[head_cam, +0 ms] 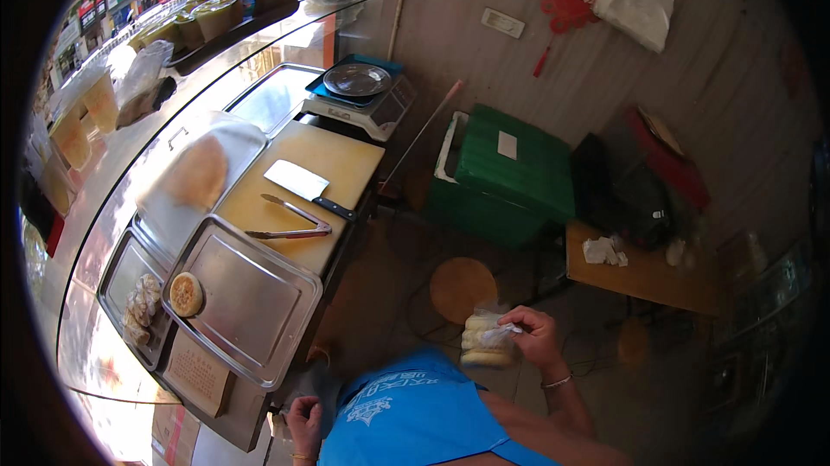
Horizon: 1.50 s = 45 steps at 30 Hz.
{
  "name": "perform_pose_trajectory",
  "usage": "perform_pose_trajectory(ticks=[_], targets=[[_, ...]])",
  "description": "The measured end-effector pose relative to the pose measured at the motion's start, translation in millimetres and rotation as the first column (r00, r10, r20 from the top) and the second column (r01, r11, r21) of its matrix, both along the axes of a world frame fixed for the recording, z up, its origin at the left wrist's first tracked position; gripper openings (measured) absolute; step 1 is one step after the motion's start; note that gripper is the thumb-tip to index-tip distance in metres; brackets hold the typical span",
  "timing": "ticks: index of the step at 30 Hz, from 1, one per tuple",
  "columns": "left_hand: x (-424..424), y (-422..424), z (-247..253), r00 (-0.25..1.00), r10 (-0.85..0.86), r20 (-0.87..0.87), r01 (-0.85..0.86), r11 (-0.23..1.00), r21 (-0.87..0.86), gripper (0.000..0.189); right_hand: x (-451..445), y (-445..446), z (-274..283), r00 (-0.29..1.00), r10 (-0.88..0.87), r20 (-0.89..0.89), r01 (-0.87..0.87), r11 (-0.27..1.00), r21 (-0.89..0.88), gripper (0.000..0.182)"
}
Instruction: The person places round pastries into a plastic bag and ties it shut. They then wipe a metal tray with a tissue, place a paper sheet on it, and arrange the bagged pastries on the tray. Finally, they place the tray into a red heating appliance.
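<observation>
My right hand (533, 331) grips the gathered top of a clear plastic bag (494, 335). Inside it, several pale round flatbreads (478, 341) are stacked over the floor beside my blue apron (408, 411). Low at the counter's near corner is my left hand (305, 419), its fingers curled close to some thin plastic (310, 383); whether it holds anything is unclear. One browned round flatbread (186, 295) lies at the left side of a metal tray (256, 297). Bagged flatbreads (141, 309) rest on another metal tray (123, 265) farther left.
A cleaver (297, 179) and metal tongs (298, 223) lie on the yellowish cutting board (337, 148). Behind it stands a scale (360, 103). Glass (91, 297) borders the counter. A green box (512, 174), a round stool (463, 289) and a wooden table (639, 278) stand opposite.
</observation>
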<state>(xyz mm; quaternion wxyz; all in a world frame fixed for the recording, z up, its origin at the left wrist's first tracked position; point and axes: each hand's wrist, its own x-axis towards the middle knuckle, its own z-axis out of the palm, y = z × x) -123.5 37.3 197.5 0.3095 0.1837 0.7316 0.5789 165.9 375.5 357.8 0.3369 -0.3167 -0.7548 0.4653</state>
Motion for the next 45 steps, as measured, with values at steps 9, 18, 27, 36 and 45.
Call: perform_pose_trajectory(ticks=[9,18,27,36,45], targets=[[70.7,-1.4,-90.7,0.986,-0.028,0.162,0.067,0.967,-0.245,0.014,99.8,-10.3,-29.1,0.982,-0.161,-0.095,0.147,0.979,-0.139,0.026],[129.1,17.9,-129.4,0.963,-0.118,0.241,0.233,0.816,-0.529,0.020,243.2,-1.1,-52.7,0.916,-0.385,-0.115,0.369,0.919,-0.137,0.021],[191.7,8.5,-131.2,0.932,-0.238,0.273,0.362,0.654,-0.665,0.027,398.2,-21.4,-129.6,0.748,-0.661,0.063,0.664,0.746,-0.051,0.015],[208.3,19.6,-89.8,0.974,0.080,0.212,0.047,0.844,-0.534,0.025,387.4,25.9,-137.2,0.948,-0.255,0.193,0.297,0.924,-0.241,0.024],[162.9,-51.2,-102.9,0.786,0.590,0.185,-0.521,0.793,-0.316,0.015,262.1,39.6,-104.0,0.969,-0.199,0.144,0.219,0.966,-0.138,0.019]])
